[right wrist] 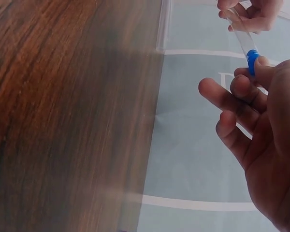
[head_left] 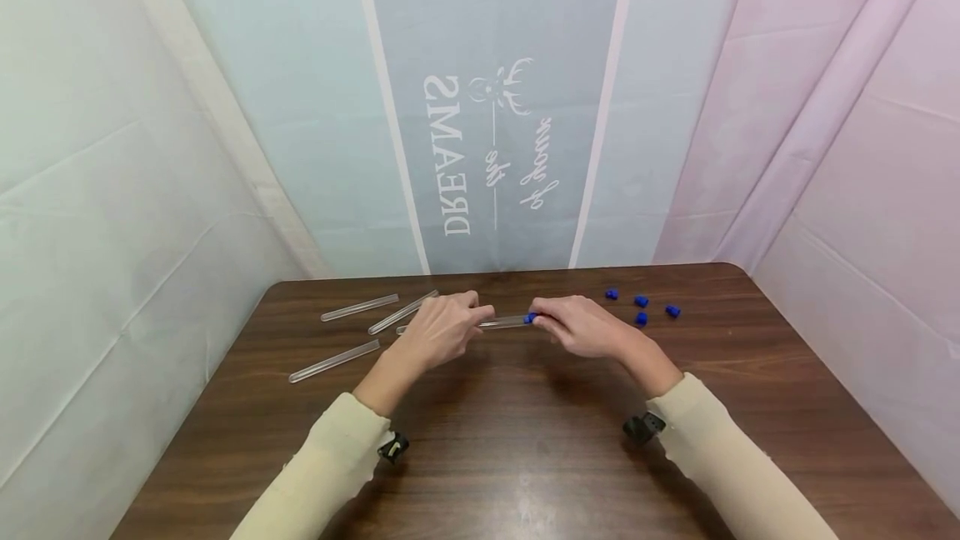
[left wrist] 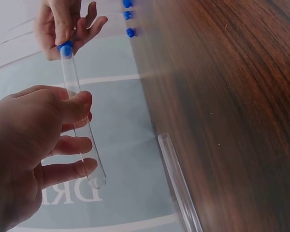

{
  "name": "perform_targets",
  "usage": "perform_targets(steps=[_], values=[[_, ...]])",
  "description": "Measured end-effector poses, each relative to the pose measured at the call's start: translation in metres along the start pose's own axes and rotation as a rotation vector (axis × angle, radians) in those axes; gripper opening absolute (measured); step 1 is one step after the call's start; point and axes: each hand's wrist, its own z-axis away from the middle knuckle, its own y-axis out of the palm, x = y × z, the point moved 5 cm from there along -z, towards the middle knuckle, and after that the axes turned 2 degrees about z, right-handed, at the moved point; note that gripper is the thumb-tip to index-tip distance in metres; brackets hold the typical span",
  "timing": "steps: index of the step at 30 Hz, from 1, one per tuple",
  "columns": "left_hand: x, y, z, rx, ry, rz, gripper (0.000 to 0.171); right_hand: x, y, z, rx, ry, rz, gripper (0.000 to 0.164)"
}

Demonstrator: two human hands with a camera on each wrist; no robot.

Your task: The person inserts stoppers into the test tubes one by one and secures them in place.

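Observation:
My left hand [head_left: 444, 327] grips a clear test tube [left wrist: 71, 79] round its middle, thumb on one side and fingers on the other. The tube's rounded end points away from my right hand [head_left: 583, 326]. At the tube's mouth, my right thumb and a finger pinch a blue cap [right wrist: 252, 62]. Through the clear wall in the left wrist view, part of the cap appears to sit inside the mouth. The other right fingers are spread, touching nothing. Both hands are above the dark wooden table [head_left: 480, 457].
To the left lie several clear test tubes, one [head_left: 334, 361] nearest me and another [head_left: 360, 307] farther back. Several blue caps, one of them [head_left: 672, 311] farthest right, are scattered right of my right hand. Fabric curtains [head_left: 510, 23] stand behind and beside the table.

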Motion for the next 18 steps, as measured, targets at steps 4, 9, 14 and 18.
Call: perform_targets(steps=[4, 9, 14, 18], values=[[-0.0005, 0.0007, -0.0007, 0.006, 0.006, -0.019, 0.022, -0.0005, 0.0033, 0.0011, 0.01, 0.003, -0.001, 0.02], [-0.0011, 0.0014, -0.0015, 0.013, 0.0, -0.006, 0.021, -0.001, 0.004, 0.0021, -0.043, -0.017, 0.013, 0.019], [0.0002, 0.0004, -0.0026, -0.005, -0.033, 0.026, 0.02, 0.0013, -0.0002, 0.0003, -0.135, -0.047, 0.035, 0.017], [0.0019, 0.0003, -0.0025, -0.023, -0.055, 0.053, 0.019, 0.0028, -0.0021, -0.0023, -0.172, -0.031, 0.052, 0.015]])
